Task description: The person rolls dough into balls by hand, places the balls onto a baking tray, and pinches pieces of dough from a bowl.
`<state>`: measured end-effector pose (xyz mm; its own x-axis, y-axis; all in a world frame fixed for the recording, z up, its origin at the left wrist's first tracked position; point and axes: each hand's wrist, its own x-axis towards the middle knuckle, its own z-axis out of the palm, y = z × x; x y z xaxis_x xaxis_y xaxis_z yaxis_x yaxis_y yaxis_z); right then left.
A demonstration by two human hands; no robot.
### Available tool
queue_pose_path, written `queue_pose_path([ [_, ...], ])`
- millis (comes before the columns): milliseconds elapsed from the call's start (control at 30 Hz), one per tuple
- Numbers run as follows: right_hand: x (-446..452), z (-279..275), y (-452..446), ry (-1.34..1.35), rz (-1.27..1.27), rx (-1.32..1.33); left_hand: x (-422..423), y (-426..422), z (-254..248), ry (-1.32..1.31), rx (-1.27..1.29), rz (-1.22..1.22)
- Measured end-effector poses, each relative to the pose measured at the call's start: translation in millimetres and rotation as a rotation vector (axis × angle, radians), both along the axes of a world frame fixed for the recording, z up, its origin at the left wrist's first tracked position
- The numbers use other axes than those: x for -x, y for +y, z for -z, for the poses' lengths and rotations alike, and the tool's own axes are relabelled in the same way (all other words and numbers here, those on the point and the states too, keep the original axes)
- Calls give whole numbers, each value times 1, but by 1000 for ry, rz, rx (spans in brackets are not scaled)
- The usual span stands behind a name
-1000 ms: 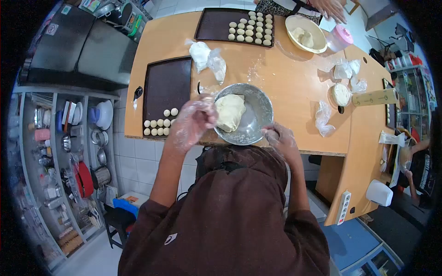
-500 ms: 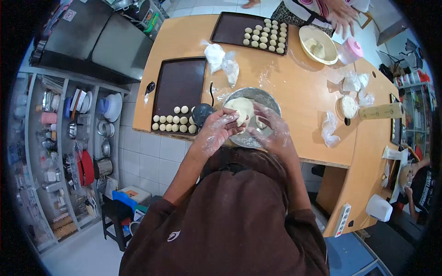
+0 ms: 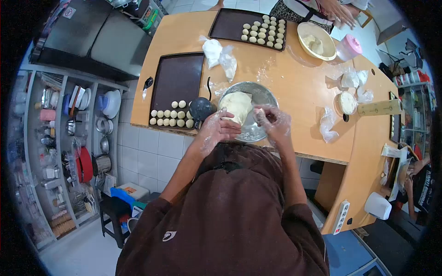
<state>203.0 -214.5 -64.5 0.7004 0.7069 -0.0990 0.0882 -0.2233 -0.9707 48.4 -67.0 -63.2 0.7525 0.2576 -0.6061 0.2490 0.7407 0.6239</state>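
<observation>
A large lump of pale dough [image 3: 236,107] lies in the left part of a metal bowl [image 3: 265,95]. At the lump's lower left edge, my floury left hand [image 3: 215,131] has its fingers stretched out and appears to touch the dough. My right hand [image 3: 276,123], over the bowl's right side, is closed in a pinch. Between its fingertips is a small whitish piece of dough [image 3: 259,110], partly hidden by the fingers. A round black object [image 3: 201,109] stands left of the bowl, next to a dark tray [image 3: 177,76] with dough balls [image 3: 172,122] along its near end.
Another dark tray [image 3: 225,24] with dough balls lies at the far side. A cream bowl [image 3: 304,43] holds dough beside a pink-lidded container [image 3: 351,46], near another person's hands [image 3: 338,11]. Plastic bags of white powder [image 3: 212,51] and a patterned cylinder [image 3: 380,108] are on the table.
My right hand has gone from loosely spread fingers to a pinch and moved slightly right of the lump. My left hand has flattened lower against the dough. The view has shifted slightly.
</observation>
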Motion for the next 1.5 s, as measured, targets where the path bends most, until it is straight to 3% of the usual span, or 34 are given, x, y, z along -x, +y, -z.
queue_pose_path([
  [67,15,-1,4,-42,-148,-47,-8,-10,-6,11,128,-83],
  [133,29,-5,16,-568,-288,-123,-16,-16,-9,-28,283,-138],
  [200,33,-9,15,-850,-327,-165,-19,-17,7,-37,216,-195],
  [233,32,-11,12,-867,-301,-176,-21,-19,13,-45,183,-223],
  [300,27,-10,7,-701,-213,-188,-16,-14,11,-17,152,-182],
  [367,16,-3,-3,-325,-98,-188,-4,-7,30,-48,149,-143],
  [433,-2,4,-8,-123,32,64,1,-12,27,-54,118,-186],
  [533,-15,29,-12,-395,7,356,8,-12,30,-80,232,-214],
  [633,-16,80,-4,-751,-57,249,9,-11,39,-30,267,-209],
  [733,-11,103,11,-828,-209,430,13,-13,47,-29,216,-125],
  [833,-20,183,25,-823,-294,609,16,-18,51,-8,181,-75],
  [933,-16,137,30,-698,-318,568,22,-20,58,-31,214,-65],
  [1033,-15,133,28,-735,-124,254,24,-16,64,-17,210,-63],
  [1133,-21,111,26,-609,-234,223,21,-14,58,55,78,-76],
  [1233,-15,74,23,-293,-237,198,15,-17,43,-10,12,-82],
  [1333,-4,55,21,-126,-209,192,3,-15,43,117,-57,-29],
  [1500,10,26,8,37,-189,139,-9,-16,49,84,-64,42],
])
